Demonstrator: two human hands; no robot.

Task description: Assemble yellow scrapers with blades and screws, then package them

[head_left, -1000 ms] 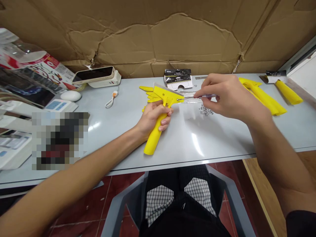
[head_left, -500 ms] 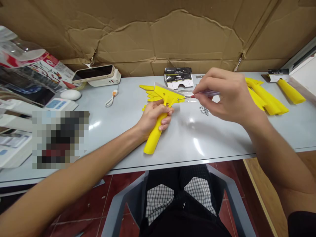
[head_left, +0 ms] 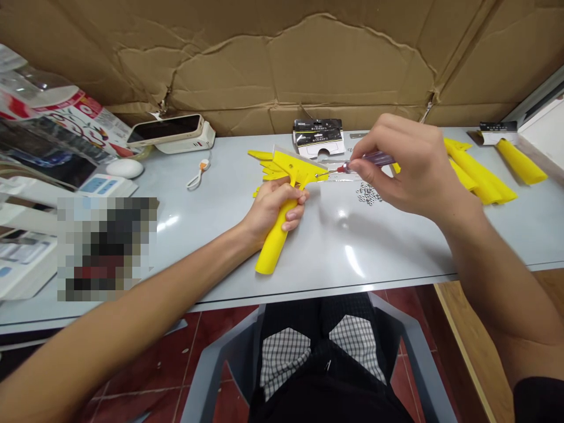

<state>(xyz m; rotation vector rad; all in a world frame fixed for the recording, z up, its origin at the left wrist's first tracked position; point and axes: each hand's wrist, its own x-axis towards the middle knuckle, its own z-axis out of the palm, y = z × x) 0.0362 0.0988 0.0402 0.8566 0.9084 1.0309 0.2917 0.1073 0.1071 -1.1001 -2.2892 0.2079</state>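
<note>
My left hand is wrapped around the neck of a yellow scraper, its wide head tilted up and away from me. A thin pale blade edge shows along the head's top. In my right hand is a screwdriver with a clear purplish handle and a red collar. Its thin shaft points left, the tip at a screw spot on the right side of the scraper head. Beneath my right fingers lies a heap of small metal nuts or screws. More yellow pieces lie behind the scraper.
Black-and-white packaging cards lie at the table's back. Yellow handles sit at the right, another beyond them. To the left are a phone on a white box, a short cable and a white mouse. Cardboard stands behind.
My right hand has shifted slightly right and up, its fingers now further back along the screwdriver, showing more of the handle and the red collar. My left hand and the scraper are almost unmoved.
</note>
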